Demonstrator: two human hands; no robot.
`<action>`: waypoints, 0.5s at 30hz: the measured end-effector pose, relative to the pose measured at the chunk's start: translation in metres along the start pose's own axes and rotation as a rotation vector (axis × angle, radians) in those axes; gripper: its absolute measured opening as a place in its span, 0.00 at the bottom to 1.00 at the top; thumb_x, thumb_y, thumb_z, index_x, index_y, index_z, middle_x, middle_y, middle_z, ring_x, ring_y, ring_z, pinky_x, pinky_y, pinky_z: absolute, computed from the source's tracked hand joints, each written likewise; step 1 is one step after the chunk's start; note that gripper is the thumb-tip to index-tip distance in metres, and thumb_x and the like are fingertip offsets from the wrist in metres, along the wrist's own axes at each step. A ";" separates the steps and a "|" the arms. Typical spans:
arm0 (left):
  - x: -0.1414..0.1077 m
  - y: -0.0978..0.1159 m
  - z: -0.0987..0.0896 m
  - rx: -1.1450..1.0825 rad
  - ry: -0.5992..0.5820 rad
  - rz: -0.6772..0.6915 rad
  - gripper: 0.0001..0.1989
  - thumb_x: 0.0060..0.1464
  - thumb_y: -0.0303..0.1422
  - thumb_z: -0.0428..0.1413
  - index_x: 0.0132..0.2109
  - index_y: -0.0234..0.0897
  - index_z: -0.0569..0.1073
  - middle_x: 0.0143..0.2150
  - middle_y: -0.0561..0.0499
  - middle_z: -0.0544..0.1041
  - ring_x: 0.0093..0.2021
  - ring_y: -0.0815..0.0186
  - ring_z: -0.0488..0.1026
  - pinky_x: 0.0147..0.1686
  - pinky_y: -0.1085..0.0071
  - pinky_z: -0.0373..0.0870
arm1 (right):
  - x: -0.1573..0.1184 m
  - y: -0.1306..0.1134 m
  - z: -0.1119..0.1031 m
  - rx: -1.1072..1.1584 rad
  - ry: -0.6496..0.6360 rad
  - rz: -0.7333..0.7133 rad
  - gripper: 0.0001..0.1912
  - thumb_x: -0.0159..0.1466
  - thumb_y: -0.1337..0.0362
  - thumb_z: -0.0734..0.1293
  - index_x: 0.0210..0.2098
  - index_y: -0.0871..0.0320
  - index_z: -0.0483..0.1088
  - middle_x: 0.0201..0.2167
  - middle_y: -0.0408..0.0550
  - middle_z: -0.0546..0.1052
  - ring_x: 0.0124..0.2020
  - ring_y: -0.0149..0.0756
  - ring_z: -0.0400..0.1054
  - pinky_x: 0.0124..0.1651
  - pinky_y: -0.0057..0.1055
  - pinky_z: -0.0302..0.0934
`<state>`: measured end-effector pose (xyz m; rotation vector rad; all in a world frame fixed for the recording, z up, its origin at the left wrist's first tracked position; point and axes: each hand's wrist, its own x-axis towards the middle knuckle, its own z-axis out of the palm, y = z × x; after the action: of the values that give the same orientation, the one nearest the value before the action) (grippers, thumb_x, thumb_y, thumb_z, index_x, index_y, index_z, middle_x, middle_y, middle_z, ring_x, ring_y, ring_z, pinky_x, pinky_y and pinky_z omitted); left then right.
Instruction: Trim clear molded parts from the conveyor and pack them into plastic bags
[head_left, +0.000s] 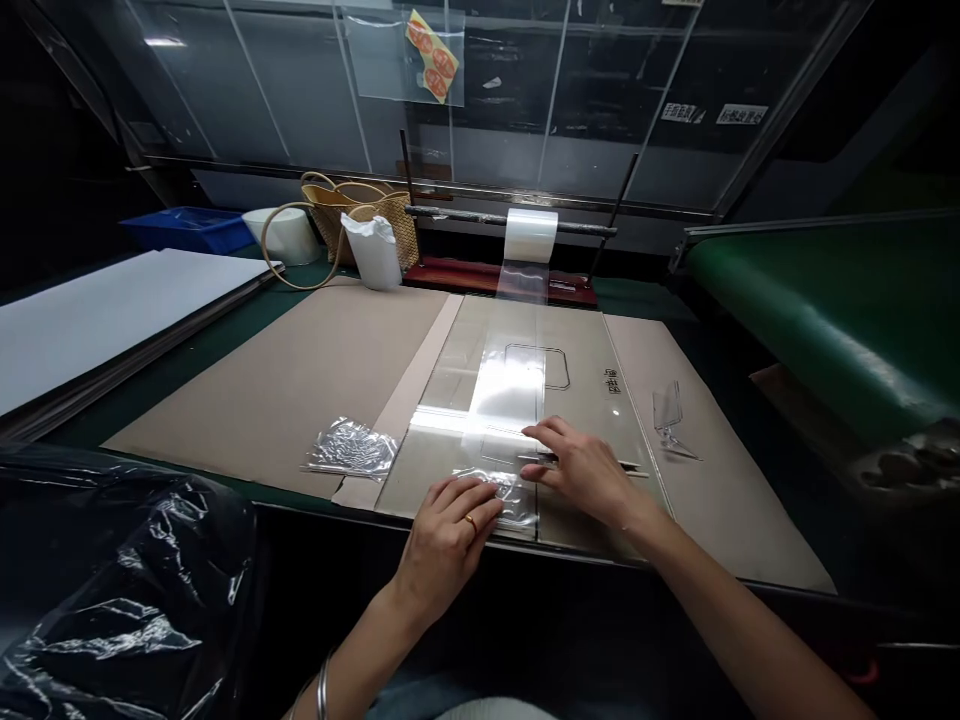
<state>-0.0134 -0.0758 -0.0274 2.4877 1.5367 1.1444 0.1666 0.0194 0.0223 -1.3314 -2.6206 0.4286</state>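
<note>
1. Along the left of the tabletop (pixel 202 385), you had a black plastic sack (pixel 127 590) at the near corner, a stack of white boards (pixel 97 330) beyond it, and a blue crate (pixel 184 230) farther back.
2. Left of your hands, a crumpled clear plastic sheet (pixel 351 448) lay on the brown cardboard (pixel 247 400). Past the cardboard stood a woven straw bag (pixel 367 215) and a white container (pixel 375 255).
3. Your left hand (pixel 446 545), the nearer one to you, wore a ring. Its fingers (pixel 469 495) curved narrowly onto a clear plastic wad (pixel 510 497) at the near end of the clear film (pixel 480 370). Whether they gripped it could not be told.
4. Your right hand (pixel 581 470) lay just beyond the wad and to its right, its fingers (pixel 551 432) spread fairly wide on the film. They showed no clear hold.
5. The film's long axis ran straight away from you, up to a film roll (pixel 530 235) on a bar. It looked glossy and flat, with bright glare across its middle.
6. Right of your hands stood a clear acrylic stand (pixel 667 415), and beyond it ran a green conveyor belt (pixel 810 320).
</note>
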 end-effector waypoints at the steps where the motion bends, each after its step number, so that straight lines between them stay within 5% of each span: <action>1: -0.001 0.001 0.000 0.002 0.008 -0.003 0.10 0.55 0.24 0.52 0.44 0.38 0.72 0.45 0.50 0.77 0.47 0.61 0.70 0.47 0.58 0.67 | 0.006 -0.001 0.003 -0.011 -0.006 -0.010 0.20 0.59 0.56 0.65 0.51 0.51 0.64 0.46 0.44 0.70 0.35 0.36 0.69 0.35 0.32 0.61; 9: -0.006 0.000 0.003 0.021 0.034 -0.028 0.11 0.56 0.24 0.51 0.44 0.39 0.72 0.45 0.51 0.77 0.47 0.63 0.71 0.49 0.58 0.65 | 0.028 -0.002 0.018 -0.045 -0.044 -0.033 0.17 0.56 0.56 0.67 0.45 0.50 0.68 0.45 0.45 0.69 0.32 0.34 0.69 0.31 0.29 0.58; 15: -0.008 0.003 -0.002 0.029 0.030 0.017 0.14 0.55 0.21 0.51 0.47 0.38 0.70 0.46 0.49 0.76 0.48 0.62 0.70 0.51 0.56 0.62 | 0.011 0.010 0.004 -0.019 0.083 0.099 0.28 0.53 0.50 0.68 0.52 0.47 0.62 0.47 0.44 0.67 0.30 0.31 0.68 0.31 0.28 0.61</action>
<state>-0.0143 -0.0846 -0.0297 2.5176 1.5534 1.1758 0.1673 0.0333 0.0157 -1.4569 -2.5063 0.3551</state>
